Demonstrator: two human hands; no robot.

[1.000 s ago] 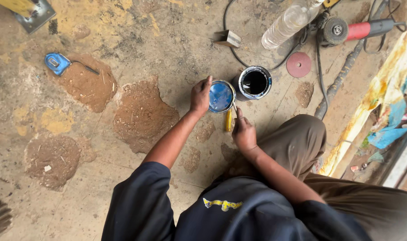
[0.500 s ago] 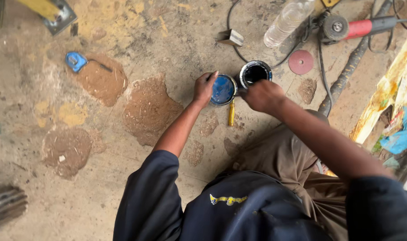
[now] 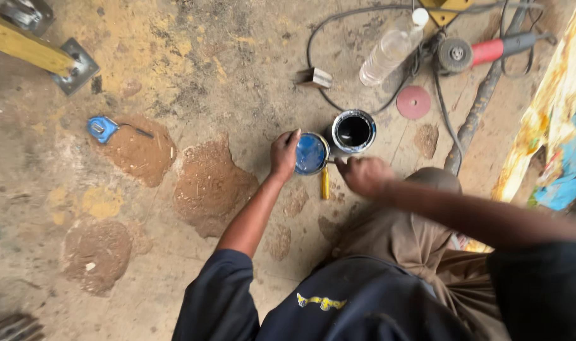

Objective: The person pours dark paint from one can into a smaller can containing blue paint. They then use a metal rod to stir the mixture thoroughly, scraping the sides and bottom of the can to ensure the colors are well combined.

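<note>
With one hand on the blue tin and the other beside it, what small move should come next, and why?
Probably bring the right hand onto the yellow-handled tool lying under the blue tin. The left hand steadies that tin by its side, while the right hand hovers empty beside it, below the open dark tin.

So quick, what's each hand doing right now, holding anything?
Left hand: closed around the side of the blue paint can, gripping it.
Right hand: curled by the can; what it holds cannot be told.
</note>
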